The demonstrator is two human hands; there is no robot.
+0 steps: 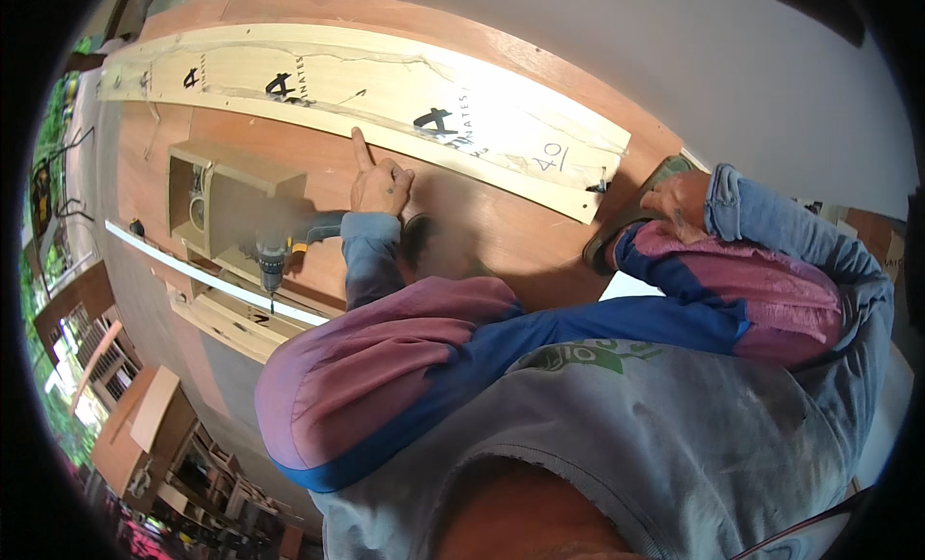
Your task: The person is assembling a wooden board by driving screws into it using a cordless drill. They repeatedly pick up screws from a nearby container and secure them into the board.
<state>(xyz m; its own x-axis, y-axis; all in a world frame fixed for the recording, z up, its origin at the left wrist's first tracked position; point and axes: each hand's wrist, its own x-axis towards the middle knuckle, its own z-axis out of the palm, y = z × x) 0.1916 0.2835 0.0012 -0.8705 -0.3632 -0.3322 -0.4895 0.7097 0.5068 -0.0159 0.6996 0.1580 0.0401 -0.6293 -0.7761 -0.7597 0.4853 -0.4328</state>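
A long pale board (366, 74), wrapped in printed film, lies across the brown wooden surface ahead of me. My left hand (381, 186) is at its near edge, index finger stretched out with the tip at the edge and the other fingers curled in. It holds nothing. Over at the right, my right hand (679, 202) rests loosely by my sandal (617, 228) and trouser leg, its fingers slightly bent and partly in shadow. Left of my left forearm is a cordless drill (273, 252) with its bit pointing toward me.
A wooden box (252, 182) with open compartments stands beside the drill. A white strip (207, 274) and a pale plank (226, 319) lie nearer me. Wooden furniture (145, 430) fills the lower left. A grey wall or panel (674, 59) is at the far right.
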